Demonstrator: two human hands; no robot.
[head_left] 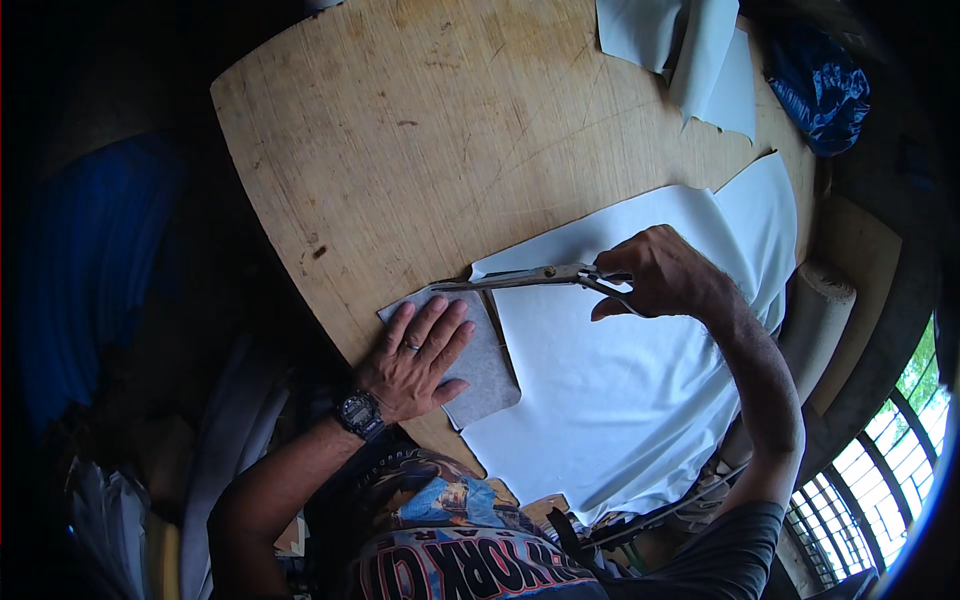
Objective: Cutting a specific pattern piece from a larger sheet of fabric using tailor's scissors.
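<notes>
My right grip [655,275] is closed round the handles of the scissors [550,273], wrist bent leftward; they look rigid and fairly heavy, best held there. Beneath it, the white sheet [600,380] seems soft and slippery. Left of it, my left grip [405,370] lies unclenched, palm down, on the grey piece [485,360], likely light, best pinned flat. Beyond both stretches the tabletop [380,170].

Scissors [550,273] in the right grip [662,274]

Workshop — scratched wooden worktable [400,150], large scissors [550,273], white sheet material [600,370] — pale roll [822,310] alongside.
</notes>
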